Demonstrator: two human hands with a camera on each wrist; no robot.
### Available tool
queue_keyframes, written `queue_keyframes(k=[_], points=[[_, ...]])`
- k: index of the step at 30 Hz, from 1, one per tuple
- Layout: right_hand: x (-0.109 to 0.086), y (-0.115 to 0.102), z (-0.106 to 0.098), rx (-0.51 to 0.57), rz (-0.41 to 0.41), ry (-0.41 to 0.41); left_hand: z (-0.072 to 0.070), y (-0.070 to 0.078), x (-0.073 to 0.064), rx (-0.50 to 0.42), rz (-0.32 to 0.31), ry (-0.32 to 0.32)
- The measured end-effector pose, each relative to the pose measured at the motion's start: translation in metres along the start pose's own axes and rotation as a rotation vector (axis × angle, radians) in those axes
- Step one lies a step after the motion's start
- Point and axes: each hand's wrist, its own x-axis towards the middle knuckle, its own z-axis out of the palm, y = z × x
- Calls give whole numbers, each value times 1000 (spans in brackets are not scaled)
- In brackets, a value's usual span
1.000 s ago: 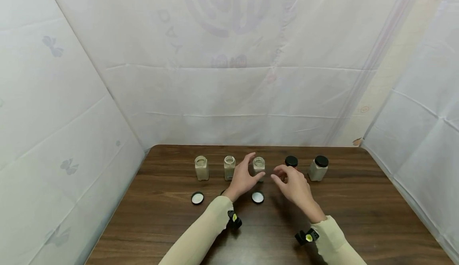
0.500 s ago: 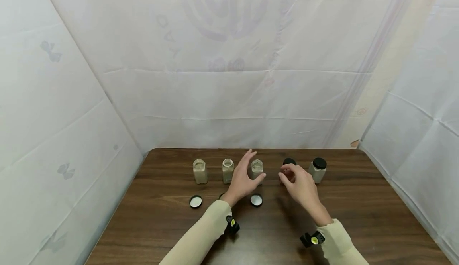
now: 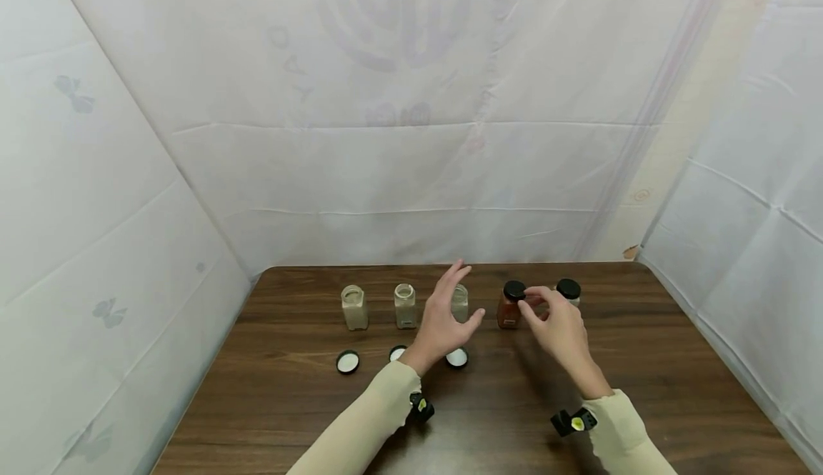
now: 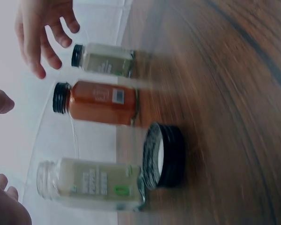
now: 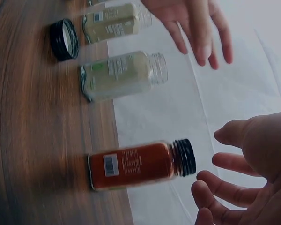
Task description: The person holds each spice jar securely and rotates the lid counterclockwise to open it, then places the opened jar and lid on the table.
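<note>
My left hand (image 3: 445, 323), fingers and thumb spread, holds nothing and overlaps the third open glass spice jar (image 3: 459, 305) in the head view. That jar has pale powder and a "white pepper" label in the left wrist view. My right hand (image 3: 558, 326) has loosely bent fingers and holds nothing. Its fingertips hover beside the black cap of a red-brown spice jar (image 3: 508, 313). In the right wrist view, a gap shows between the fingers and the cap (image 5: 185, 157). Behind the right hand stands a capped pale jar (image 4: 105, 61), mostly hidden in the head view.
Two more open jars of pale powder, one at the far left (image 3: 355, 308) and one beside it (image 3: 405, 307), complete the row. Three black lids, white inside up, lie in front: a left lid (image 3: 348, 362), a middle lid (image 3: 397, 353), a right lid (image 3: 457, 358). White sheeting (image 3: 398, 175) surrounds the wooden table (image 3: 289, 403).
My right hand has moved right, uncovering the red-brown jar and covering most of the rightmost one. My left hand has shifted slightly right, over the third jar, and the middle lid shows more.
</note>
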Motion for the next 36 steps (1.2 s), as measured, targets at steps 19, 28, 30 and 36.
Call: queue_keyframes(k=[19,28,30,36], points=[[-2,12,-2,-22,41,42,22,12,-3,-31,29,-89],[-4,15,0,-24,62,29,37,10,-8,21,5,-134],[-4,16,0,-24,56,37,38,9,-8,29,-1,-138],[-3,17,-1,-31,69,26,42,11,-6,21,-39,-151]])
